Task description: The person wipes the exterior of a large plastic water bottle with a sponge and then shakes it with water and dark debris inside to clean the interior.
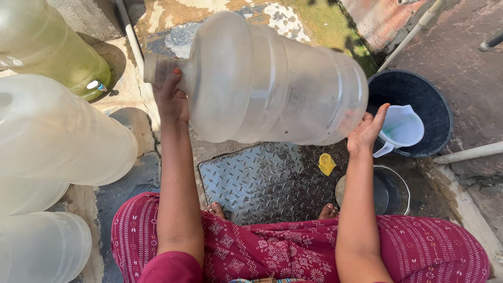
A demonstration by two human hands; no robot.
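Observation:
I hold a large clear plastic water jug (267,78) sideways in the air, its neck pointing left. My left hand (170,97) grips the neck of the jug. At the jug's base, my right hand (367,131) presses flat against the bottom and supports it. The jug looks empty and cloudy. Below it lies a diamond-pattern metal plate (262,181) with my bare feet at its near edge.
Several other big jugs (57,131) stand at the left, one greenish (47,42). A black tub (414,99) holding a white pitcher (401,128) sits at the right, a steel bowl (385,191) below it. A yellow scrap (326,163) lies on the plate. White pipes run along the ground.

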